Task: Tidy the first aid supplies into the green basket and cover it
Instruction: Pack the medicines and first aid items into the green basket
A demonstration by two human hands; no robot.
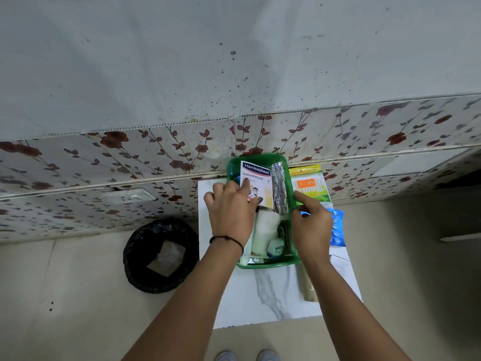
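Head view, looking down: small white marble-patterned table (270, 290) against a wall of floral tiles (130, 162), pale stained wall above, beige floor (65, 295) below. Black bin (160, 255) with dark liner on the floor just left of the table. Green basket (263, 265) at the table's far side, holding a Hansaplast plaster pack (256, 175), a silver foil packet (279, 188), a white gauze roll (268, 227) and smaller items too hidden to name. Left hand (230, 207) over the basket, fingers pressed on the plaster pack, not clearly gripping. Right hand (312, 225) at the basket's right rim; grip hard to tell. Cotton swab pack (309, 183) and blue blister strip (337, 227) beside the basket, outside it.
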